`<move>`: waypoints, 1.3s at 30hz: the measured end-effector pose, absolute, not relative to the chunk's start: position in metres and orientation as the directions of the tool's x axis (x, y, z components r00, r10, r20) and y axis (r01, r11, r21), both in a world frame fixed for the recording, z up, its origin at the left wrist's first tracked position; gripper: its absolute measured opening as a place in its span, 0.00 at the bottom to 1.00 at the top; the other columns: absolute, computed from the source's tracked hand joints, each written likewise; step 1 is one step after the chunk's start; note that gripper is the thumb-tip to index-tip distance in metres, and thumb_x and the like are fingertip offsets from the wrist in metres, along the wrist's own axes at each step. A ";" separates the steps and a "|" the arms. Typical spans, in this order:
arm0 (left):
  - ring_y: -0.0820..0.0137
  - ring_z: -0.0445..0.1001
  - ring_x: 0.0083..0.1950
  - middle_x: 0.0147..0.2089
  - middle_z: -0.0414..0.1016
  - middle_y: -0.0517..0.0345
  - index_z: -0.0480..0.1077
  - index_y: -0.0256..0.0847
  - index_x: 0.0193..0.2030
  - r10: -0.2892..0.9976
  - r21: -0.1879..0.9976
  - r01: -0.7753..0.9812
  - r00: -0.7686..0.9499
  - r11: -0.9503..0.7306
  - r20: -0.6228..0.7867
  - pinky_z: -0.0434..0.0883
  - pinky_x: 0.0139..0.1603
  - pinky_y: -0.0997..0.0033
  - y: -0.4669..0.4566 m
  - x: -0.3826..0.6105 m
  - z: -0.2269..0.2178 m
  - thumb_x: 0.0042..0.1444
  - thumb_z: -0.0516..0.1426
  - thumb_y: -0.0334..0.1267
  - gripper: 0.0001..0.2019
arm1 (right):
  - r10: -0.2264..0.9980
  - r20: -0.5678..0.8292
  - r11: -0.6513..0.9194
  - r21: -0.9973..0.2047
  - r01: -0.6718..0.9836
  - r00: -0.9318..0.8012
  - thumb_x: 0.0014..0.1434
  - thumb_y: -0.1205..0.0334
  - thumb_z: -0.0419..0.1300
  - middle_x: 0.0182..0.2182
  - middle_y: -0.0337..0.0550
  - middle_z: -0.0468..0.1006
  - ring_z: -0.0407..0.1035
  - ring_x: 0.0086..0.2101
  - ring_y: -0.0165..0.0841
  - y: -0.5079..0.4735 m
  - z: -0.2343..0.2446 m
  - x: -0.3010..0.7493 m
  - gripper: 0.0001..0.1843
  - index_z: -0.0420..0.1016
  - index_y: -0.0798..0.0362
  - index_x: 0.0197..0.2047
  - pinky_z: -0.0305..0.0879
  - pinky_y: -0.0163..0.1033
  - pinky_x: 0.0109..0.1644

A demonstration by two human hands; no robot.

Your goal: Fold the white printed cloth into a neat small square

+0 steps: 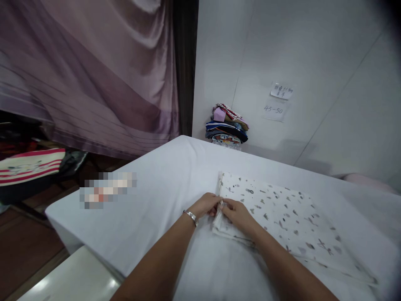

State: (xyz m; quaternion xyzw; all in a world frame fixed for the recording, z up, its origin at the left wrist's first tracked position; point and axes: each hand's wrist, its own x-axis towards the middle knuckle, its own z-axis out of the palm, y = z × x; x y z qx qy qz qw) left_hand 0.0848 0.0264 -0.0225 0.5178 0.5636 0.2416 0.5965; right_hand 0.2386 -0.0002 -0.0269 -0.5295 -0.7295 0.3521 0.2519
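Note:
A white cloth (282, 213) with small dark prints lies flat and folded on the white-covered table (163, 188). Both my hands meet at its near left edge. My left hand (205, 205), with a silver bracelet on the wrist, pinches the edge of the cloth with closed fingers. My right hand (238, 213) rests on the same edge, fingers curled and gripping the layers of fabric.
A stack of folded colourful clothes (227, 125) sits at the table's far corner against the white wall. Two paper notes (277, 102) are stuck on the wall. A mauve curtain (103, 75) hangs on the left, with a red-striped bag (28, 165) on the floor.

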 end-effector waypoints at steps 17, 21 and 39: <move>0.72 0.69 0.24 0.24 0.71 0.55 0.70 0.35 0.28 0.951 0.770 0.619 0.119 0.155 -0.287 0.62 0.27 0.75 0.021 0.091 -0.027 0.52 0.50 0.38 0.11 | 0.980 0.129 0.194 -0.442 0.876 -0.152 0.60 0.62 0.49 0.44 0.46 0.77 0.69 0.47 0.36 0.154 -0.012 0.248 0.16 0.76 0.54 0.43 0.61 0.37 0.50; 0.71 0.69 0.30 0.29 0.74 0.53 0.71 0.36 0.28 0.980 0.688 0.725 0.136 0.002 -0.146 0.60 0.30 0.74 0.021 0.091 -0.029 0.53 0.49 0.38 0.12 | 0.991 -0.067 0.081 -0.405 0.911 -0.118 0.60 0.56 0.50 0.25 0.44 0.78 0.72 0.28 0.31 0.181 -0.001 0.236 0.17 0.76 0.56 0.31 0.63 0.31 0.32; 0.66 0.71 0.35 0.35 0.76 0.48 0.74 0.36 0.34 0.968 0.695 0.719 0.195 -0.031 -0.159 0.62 0.34 0.71 0.022 0.089 -0.029 0.54 0.48 0.39 0.14 | 0.839 -0.536 0.085 -0.037 0.996 -0.091 0.62 0.56 0.55 0.44 0.45 0.72 0.69 0.39 0.33 0.213 0.017 0.192 0.15 0.68 0.57 0.48 0.70 0.42 0.42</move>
